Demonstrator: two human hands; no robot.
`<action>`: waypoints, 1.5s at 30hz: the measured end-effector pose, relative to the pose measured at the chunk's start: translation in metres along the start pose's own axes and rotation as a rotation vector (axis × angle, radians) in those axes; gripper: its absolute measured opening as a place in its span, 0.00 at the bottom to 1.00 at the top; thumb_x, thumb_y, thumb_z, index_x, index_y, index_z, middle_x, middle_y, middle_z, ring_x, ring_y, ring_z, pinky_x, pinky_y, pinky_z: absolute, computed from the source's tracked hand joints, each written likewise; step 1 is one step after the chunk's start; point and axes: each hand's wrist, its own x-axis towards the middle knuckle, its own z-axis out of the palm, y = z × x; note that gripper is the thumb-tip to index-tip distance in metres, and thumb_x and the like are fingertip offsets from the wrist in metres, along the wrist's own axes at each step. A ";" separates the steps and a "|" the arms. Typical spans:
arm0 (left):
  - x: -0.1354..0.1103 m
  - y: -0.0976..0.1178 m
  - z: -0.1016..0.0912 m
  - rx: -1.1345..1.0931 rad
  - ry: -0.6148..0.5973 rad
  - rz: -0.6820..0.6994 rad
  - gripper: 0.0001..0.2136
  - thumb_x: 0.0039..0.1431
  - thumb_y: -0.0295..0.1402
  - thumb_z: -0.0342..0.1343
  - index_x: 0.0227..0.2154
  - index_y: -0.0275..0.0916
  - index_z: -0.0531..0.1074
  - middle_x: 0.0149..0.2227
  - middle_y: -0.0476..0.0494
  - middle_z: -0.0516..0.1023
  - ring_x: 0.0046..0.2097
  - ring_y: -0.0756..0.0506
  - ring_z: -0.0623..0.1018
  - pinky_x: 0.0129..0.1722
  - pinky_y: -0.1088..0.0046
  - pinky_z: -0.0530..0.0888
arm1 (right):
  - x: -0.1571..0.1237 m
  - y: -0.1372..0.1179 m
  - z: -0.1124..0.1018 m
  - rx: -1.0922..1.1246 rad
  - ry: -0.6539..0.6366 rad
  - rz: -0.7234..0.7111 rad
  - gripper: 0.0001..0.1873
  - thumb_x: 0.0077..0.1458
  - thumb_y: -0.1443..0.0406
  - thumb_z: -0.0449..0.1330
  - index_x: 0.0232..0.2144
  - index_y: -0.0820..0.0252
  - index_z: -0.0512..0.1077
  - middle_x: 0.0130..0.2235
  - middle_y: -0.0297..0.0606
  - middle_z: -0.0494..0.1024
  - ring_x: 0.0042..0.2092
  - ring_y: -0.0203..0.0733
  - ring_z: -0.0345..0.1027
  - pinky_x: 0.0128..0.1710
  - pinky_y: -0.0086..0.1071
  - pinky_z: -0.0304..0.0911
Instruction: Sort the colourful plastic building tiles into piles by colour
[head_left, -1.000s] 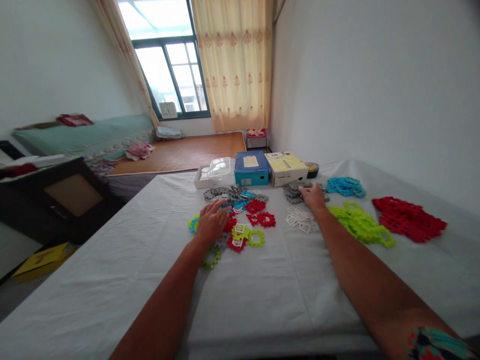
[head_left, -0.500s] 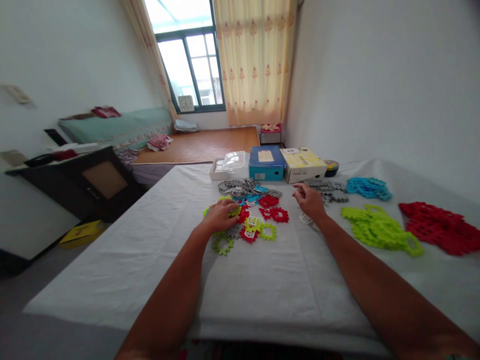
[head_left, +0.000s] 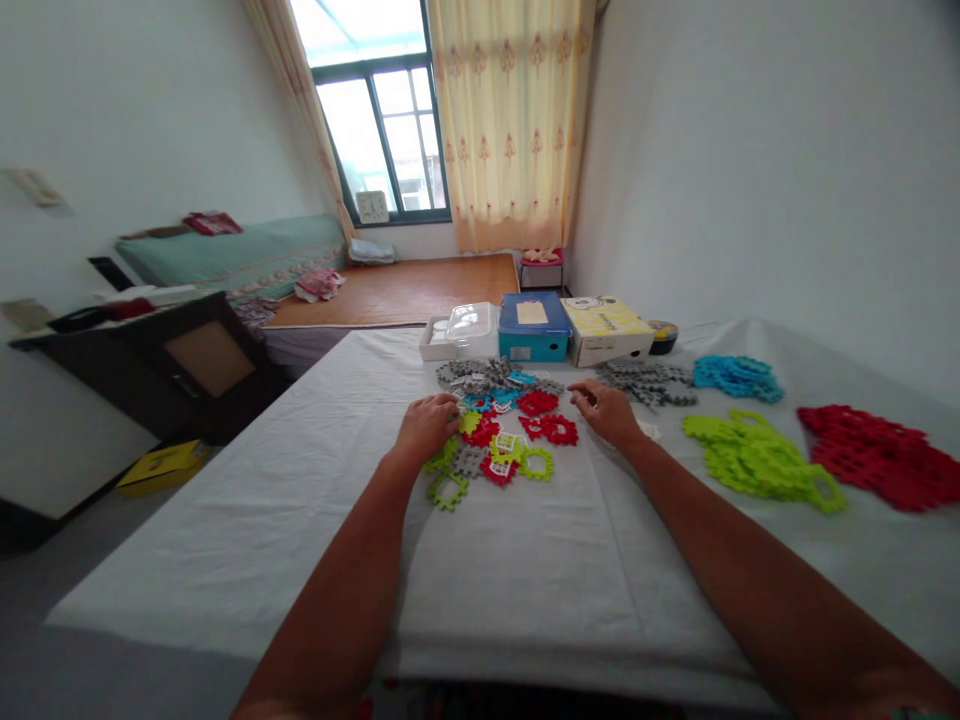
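A mixed heap of flat plastic puzzle pieces (head_left: 501, 420), grey, blue, red, green and white, lies mid-table on the white cloth. My left hand (head_left: 427, 426) rests on the heap's left edge, its fingers curled and pinching a green piece (head_left: 470, 421). My right hand (head_left: 604, 411) hovers at the heap's right side with loosely bent fingers and nothing in them. Its fingertips are just right of a red piece (head_left: 553, 429). A white piece (head_left: 649, 431) peeks out behind that wrist.
Sorted piles lie to the right: grey (head_left: 649, 381), blue (head_left: 736, 375), green (head_left: 757, 461), red (head_left: 877, 452). At the table's far edge stand a clear-lidded container (head_left: 459, 329), a blue box (head_left: 532, 327), a yellow-white box (head_left: 606, 329) and a round tin (head_left: 664, 335). A dark cabinet (head_left: 187, 360) stands left.
My right hand has left the grey sorted pile and moved left to the mixed heap. My left hand has stayed on the heap's left side, shifting slightly. The camera turned a little.
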 end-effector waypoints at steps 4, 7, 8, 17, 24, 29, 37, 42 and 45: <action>0.001 0.003 -0.006 -0.068 0.260 -0.061 0.09 0.62 0.34 0.51 0.35 0.43 0.77 0.48 0.45 0.77 0.51 0.40 0.73 0.54 0.57 0.66 | -0.001 -0.007 0.000 0.032 -0.008 -0.012 0.13 0.56 0.61 0.54 0.39 0.56 0.76 0.32 0.36 0.81 0.31 0.40 0.73 0.35 0.31 0.64; 0.006 0.004 -0.005 -0.361 0.394 -0.093 0.11 0.63 0.37 0.50 0.38 0.41 0.76 0.44 0.43 0.77 0.47 0.43 0.74 0.47 0.64 0.72 | -0.003 -0.018 0.000 0.078 -0.021 -0.007 0.13 0.57 0.61 0.53 0.39 0.56 0.75 0.32 0.37 0.81 0.32 0.40 0.73 0.35 0.31 0.64; 0.008 0.005 -0.002 -0.482 0.403 -0.091 0.12 0.63 0.38 0.50 0.38 0.40 0.76 0.42 0.43 0.77 0.45 0.44 0.75 0.43 0.67 0.73 | -0.004 -0.024 0.001 0.101 -0.038 -0.008 0.13 0.58 0.60 0.53 0.40 0.56 0.75 0.32 0.37 0.80 0.32 0.40 0.73 0.35 0.32 0.64; 0.006 0.052 0.017 -0.700 0.309 0.315 0.09 0.63 0.33 0.52 0.40 0.41 0.77 0.38 0.43 0.75 0.39 0.49 0.75 0.41 0.73 0.74 | -0.018 -0.073 0.011 0.618 -0.426 0.098 0.23 0.61 0.50 0.47 0.44 0.60 0.71 0.32 0.36 0.79 0.25 0.35 0.69 0.25 0.28 0.62; 0.002 0.060 0.010 -0.655 0.322 0.371 0.11 0.65 0.34 0.50 0.41 0.42 0.77 0.40 0.42 0.74 0.41 0.49 0.75 0.42 0.73 0.74 | -0.016 -0.075 0.011 0.882 -0.391 0.386 0.22 0.49 0.51 0.63 0.41 0.60 0.72 0.24 0.31 0.75 0.22 0.31 0.64 0.21 0.24 0.59; 0.003 0.059 0.015 -0.636 0.228 0.347 0.12 0.65 0.36 0.49 0.42 0.43 0.77 0.44 0.42 0.75 0.46 0.48 0.76 0.48 0.70 0.74 | -0.003 -0.045 0.008 0.898 -0.278 0.403 0.20 0.47 0.52 0.63 0.36 0.61 0.72 0.24 0.31 0.74 0.22 0.31 0.64 0.20 0.24 0.59; 0.003 0.046 0.020 -0.533 0.181 0.296 0.11 0.64 0.33 0.49 0.43 0.43 0.76 0.47 0.44 0.76 0.48 0.47 0.76 0.51 0.68 0.73 | 0.022 0.089 -0.047 0.046 0.522 0.476 0.16 0.50 0.57 0.54 0.35 0.62 0.72 0.34 0.47 0.79 0.32 0.45 0.72 0.35 0.38 0.66; 0.005 0.035 0.020 -0.459 0.245 0.182 0.11 0.64 0.35 0.49 0.42 0.44 0.76 0.46 0.45 0.77 0.47 0.47 0.76 0.50 0.68 0.73 | 0.013 0.119 -0.057 -0.180 0.497 0.452 0.16 0.52 0.60 0.52 0.38 0.63 0.73 0.37 0.49 0.78 0.39 0.49 0.71 0.42 0.41 0.65; 0.007 0.022 0.018 -0.418 0.339 0.047 0.12 0.65 0.36 0.47 0.45 0.44 0.74 0.47 0.44 0.76 0.50 0.46 0.75 0.53 0.65 0.71 | 0.013 0.111 -0.053 -0.282 0.558 0.327 0.15 0.52 0.63 0.51 0.39 0.62 0.73 0.41 0.51 0.76 0.46 0.51 0.67 0.46 0.42 0.63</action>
